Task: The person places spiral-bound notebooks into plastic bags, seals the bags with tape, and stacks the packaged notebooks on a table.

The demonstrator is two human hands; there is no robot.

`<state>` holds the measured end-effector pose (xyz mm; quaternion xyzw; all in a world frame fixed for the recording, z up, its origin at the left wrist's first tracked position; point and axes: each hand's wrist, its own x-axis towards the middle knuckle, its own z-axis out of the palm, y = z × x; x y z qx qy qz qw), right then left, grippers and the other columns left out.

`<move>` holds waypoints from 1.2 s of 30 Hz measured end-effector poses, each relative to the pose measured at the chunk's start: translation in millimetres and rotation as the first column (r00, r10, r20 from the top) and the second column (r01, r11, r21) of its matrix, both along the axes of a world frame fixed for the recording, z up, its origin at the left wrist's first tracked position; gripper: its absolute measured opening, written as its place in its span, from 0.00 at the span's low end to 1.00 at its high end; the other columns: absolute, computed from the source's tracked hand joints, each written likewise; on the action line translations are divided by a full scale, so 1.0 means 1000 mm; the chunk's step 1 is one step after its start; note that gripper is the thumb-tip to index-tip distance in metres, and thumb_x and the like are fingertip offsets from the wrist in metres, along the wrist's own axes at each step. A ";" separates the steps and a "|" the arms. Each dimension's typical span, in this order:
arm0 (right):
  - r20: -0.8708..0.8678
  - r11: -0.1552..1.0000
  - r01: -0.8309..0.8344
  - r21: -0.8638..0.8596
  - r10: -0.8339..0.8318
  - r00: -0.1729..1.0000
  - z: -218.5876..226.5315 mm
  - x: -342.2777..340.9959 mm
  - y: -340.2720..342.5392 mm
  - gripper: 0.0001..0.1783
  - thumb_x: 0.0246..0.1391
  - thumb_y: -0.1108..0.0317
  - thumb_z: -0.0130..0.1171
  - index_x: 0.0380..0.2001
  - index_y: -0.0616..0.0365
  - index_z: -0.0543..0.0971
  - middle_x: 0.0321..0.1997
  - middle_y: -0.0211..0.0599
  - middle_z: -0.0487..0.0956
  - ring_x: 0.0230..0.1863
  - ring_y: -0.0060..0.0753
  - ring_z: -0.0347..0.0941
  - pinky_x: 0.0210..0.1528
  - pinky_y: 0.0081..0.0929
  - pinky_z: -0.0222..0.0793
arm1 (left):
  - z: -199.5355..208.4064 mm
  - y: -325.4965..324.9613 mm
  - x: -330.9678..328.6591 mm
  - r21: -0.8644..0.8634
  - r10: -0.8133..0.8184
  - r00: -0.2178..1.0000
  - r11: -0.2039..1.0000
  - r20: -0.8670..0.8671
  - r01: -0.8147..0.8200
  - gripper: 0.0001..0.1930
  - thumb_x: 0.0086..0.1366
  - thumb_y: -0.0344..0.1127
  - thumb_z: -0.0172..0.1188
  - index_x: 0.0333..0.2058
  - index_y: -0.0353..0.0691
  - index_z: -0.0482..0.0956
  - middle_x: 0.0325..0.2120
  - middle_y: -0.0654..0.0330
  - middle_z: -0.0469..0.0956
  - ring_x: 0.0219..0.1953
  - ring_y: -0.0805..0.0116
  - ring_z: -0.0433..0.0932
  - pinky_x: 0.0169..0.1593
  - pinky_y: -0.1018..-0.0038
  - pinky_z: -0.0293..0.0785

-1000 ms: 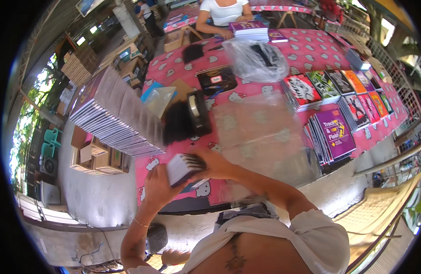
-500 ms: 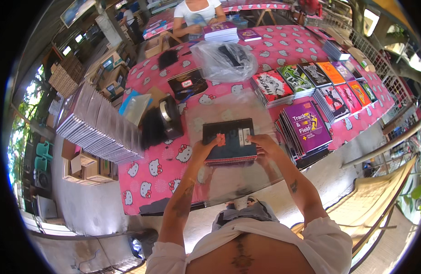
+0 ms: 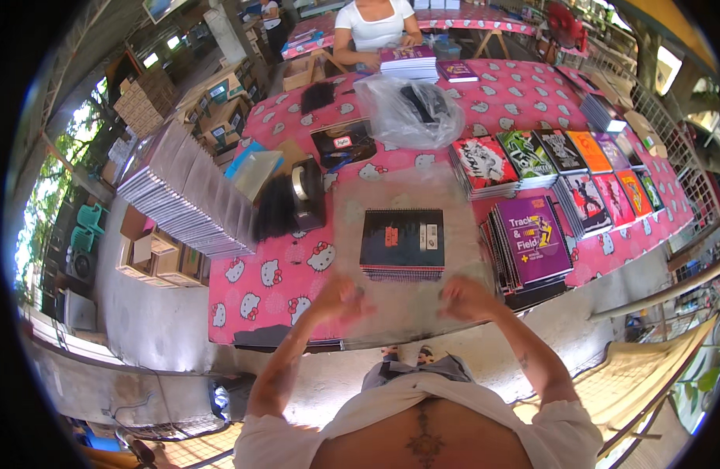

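A stack of black spiral notebooks (image 3: 401,258) lies on a large clear plastic sheet (image 3: 368,319) spread across the table. Its top cover carries a red-orange sticker and a white label. At the sheet's near left, my left hand (image 3: 340,301) hovers just in front of the stack, apart from it. My right hand (image 3: 465,298) is at the near right, also off the notebooks, its fingers bent inward. Motion smears the fingers of both hands, and I cannot make out whether either touches the sheet.
Spiral books with a purple cover (image 3: 533,242) stand in a pile to the right, beside rows of colourful books (image 3: 524,156). At left are a tall row of wrapped books (image 3: 184,195) and a tape dispenser (image 3: 301,187). Beyond a crumpled plastic bag (image 3: 414,113), a person (image 3: 375,31) handles purple books.
Both hands have let go of the notebook stack and drawn back toward me, to its near side. The stack stays on the plastic sheet. The whole view has shifted slightly.
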<state>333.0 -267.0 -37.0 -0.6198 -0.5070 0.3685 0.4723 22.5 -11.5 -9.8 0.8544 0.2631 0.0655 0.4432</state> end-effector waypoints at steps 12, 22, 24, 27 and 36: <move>0.500 0.967 -0.226 -0.113 0.252 0.828 0.022 -0.029 -0.002 0.07 0.56 0.65 0.59 0.37 0.52 0.77 0.36 0.34 0.83 0.37 0.46 0.79 0.38 0.41 0.73 | 0.017 -0.035 -0.041 0.505 -0.304 0.944 0.800 -0.126 0.325 0.07 0.63 0.34 0.62 0.38 0.41 0.80 0.31 0.53 0.81 0.34 0.49 0.80 0.38 0.59 0.75; 0.469 0.955 -0.196 -0.224 0.282 0.837 0.044 -0.027 0.012 0.09 0.57 0.62 0.60 0.37 0.54 0.76 0.33 0.42 0.81 0.38 0.50 0.79 0.41 0.45 0.72 | 0.033 -0.022 -0.037 0.330 -0.184 0.978 0.922 -0.094 0.205 0.06 0.60 0.29 0.63 0.37 0.40 0.79 0.29 0.56 0.80 0.34 0.52 0.79 0.41 0.58 0.75; 0.482 0.952 -0.205 -0.226 0.293 0.826 0.033 -0.016 0.004 0.11 0.54 0.62 0.62 0.37 0.54 0.76 0.32 0.40 0.80 0.36 0.50 0.79 0.40 0.44 0.72 | 0.043 -0.031 -0.031 0.426 -0.297 0.954 0.859 -0.036 0.284 0.07 0.61 0.28 0.62 0.38 0.41 0.80 0.30 0.56 0.80 0.34 0.52 0.79 0.41 0.58 0.75; 0.507 0.949 -0.203 -0.242 0.302 0.807 0.032 -0.019 0.004 0.15 0.49 0.61 0.67 0.38 0.53 0.76 0.32 0.39 0.80 0.36 0.48 0.79 0.40 0.43 0.72 | 0.031 -0.027 -0.038 0.568 -0.396 0.918 0.756 0.000 0.326 0.08 0.62 0.28 0.61 0.41 0.43 0.81 0.28 0.55 0.80 0.32 0.53 0.79 0.39 0.61 0.76; 0.639 0.972 -0.052 -0.228 0.190 0.745 0.034 -0.047 -0.005 0.26 0.44 0.56 0.72 0.45 0.53 0.74 0.43 0.38 0.79 0.47 0.45 0.77 0.47 0.40 0.72 | 0.029 0.010 -0.028 0.202 -0.468 0.855 0.836 -0.221 0.510 0.07 0.66 0.34 0.58 0.40 0.41 0.81 0.30 0.53 0.82 0.32 0.55 0.81 0.36 0.62 0.75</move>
